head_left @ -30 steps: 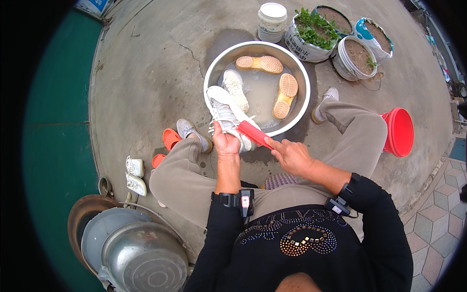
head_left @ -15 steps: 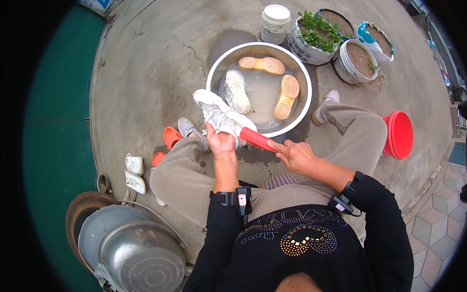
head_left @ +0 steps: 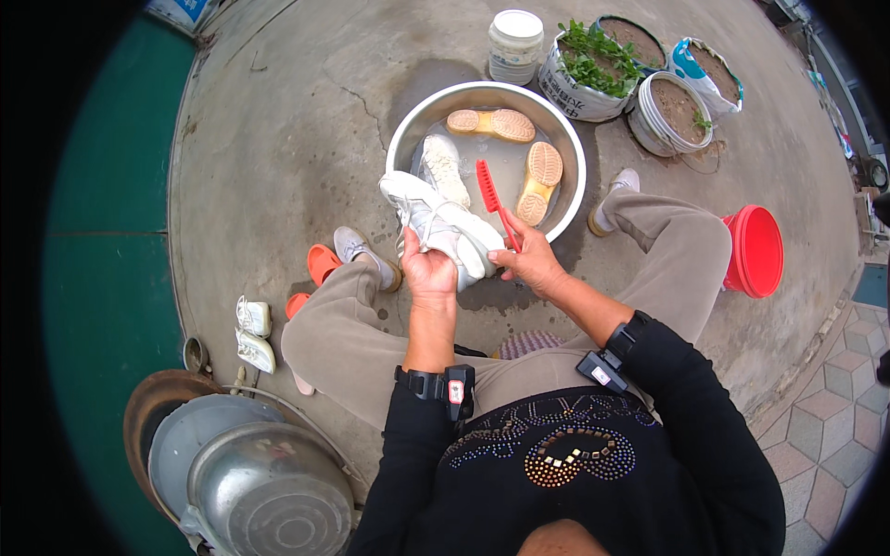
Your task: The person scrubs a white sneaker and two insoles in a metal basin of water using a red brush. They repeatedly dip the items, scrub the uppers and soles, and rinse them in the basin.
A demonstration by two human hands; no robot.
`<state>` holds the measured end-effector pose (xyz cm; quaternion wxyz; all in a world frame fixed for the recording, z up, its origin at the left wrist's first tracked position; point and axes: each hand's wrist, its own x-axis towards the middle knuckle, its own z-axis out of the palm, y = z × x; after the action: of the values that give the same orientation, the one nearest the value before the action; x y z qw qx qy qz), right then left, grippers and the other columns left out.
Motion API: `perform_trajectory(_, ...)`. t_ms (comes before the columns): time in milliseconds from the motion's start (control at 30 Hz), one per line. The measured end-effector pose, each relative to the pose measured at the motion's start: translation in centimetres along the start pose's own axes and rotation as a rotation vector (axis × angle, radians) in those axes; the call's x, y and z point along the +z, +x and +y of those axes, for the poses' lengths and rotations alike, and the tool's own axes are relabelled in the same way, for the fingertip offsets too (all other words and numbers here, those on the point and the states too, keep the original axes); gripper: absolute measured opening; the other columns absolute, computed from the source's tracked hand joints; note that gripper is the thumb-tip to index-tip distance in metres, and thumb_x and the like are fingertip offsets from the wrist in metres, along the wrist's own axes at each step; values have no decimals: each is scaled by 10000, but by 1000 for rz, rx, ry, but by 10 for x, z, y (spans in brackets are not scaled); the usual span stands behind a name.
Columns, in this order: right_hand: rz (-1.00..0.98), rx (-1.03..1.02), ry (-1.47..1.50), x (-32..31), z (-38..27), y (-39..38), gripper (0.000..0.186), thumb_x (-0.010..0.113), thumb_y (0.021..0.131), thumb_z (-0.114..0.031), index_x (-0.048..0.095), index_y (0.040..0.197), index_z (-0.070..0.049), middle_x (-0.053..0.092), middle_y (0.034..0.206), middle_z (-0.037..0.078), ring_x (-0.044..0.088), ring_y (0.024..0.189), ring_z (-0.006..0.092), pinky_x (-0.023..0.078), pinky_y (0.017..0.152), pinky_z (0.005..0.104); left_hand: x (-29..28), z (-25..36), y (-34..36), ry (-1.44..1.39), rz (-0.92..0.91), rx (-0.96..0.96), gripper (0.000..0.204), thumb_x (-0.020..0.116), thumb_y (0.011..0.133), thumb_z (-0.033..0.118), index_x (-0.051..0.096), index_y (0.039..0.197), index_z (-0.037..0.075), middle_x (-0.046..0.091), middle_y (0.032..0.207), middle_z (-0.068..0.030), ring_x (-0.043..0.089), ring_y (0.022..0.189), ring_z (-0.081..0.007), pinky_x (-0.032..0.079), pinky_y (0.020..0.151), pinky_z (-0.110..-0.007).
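My left hand (head_left: 429, 267) holds a white lace-up sneaker (head_left: 428, 211) from beneath, its toe pointing up and left over the near rim of a wide metal basin (head_left: 578, 167). In my right hand (head_left: 533, 258) is a red scrubbing brush (head_left: 488, 188), held by its handle with the bristle head pointing up over the basin, apart from the sneaker. The right thumb lies against the sneaker's near end. Cloudy water fills the basin. A white shoe (head_left: 446, 165) sits in it, beside two shoes with tan soles turned up, one at the back (head_left: 508, 124) and one at the right (head_left: 541, 171).
Beyond the basin stand a lidded white tub (head_left: 515, 51) and several planters (head_left: 584, 88). A red bucket (head_left: 760, 250) is by my right knee. Orange slippers (head_left: 323, 263) and white shoes (head_left: 255, 334) lie left, with stacked metal pots (head_left: 269, 486) lower left.
The brush has left the sneaker's near end and swung upright over the basin. My right hand has turned and shifted slightly up and left. The left hand keeps hold of the sneaker, now tilted differently.
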<state>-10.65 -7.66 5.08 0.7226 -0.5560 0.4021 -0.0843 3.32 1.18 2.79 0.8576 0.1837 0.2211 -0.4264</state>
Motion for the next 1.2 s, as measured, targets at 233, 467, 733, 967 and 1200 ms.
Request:
perform_trajectory(233,127,-149,-100,-11,-20,4,780,697,750,-90,287,1409,-12,648,813,92,591,696,105,493,613,249,1,-16,-10,559,-161,-135,458,535,923,225,391,1292,-5,527,1236,-153,538,1121,-272,444,954,-411)
perform_trajectory(467,171,-417,-444,-16,-18,19,568,641,817,-167,431,1325,-24,623,917,122,604,802,192,484,668,288,-15,-23,-3,520,-51,-220,412,515,930,192,419,1264,-30,552,1199,-165,556,1099,-266,466,933,-409)
perform_trajectory(733,113,-627,-1049,-19,-7,-26,524,603,830,-236,450,1330,-199,522,857,95,592,653,301,491,556,400,-12,-16,3,223,-84,-211,460,483,927,252,381,1319,34,490,1293,-144,476,1191,-307,374,1014,-478)
perform_trajectory(967,8,-746,-1369,-36,3,-40,481,606,820,-235,497,1285,-296,494,772,82,562,544,228,462,464,354,-18,-4,10,210,79,-151,455,400,963,283,345,1330,19,460,1319,-161,428,1215,-366,309,1027,-559)
perform_trajectory(1200,122,-561,-1211,-72,12,-45,451,581,842,-191,505,1278,-278,541,792,87,572,626,302,474,553,415,-21,13,16,35,87,-160,481,443,939,338,400,1327,56,437,1358,-143,402,1249,-361,275,1048,-572)
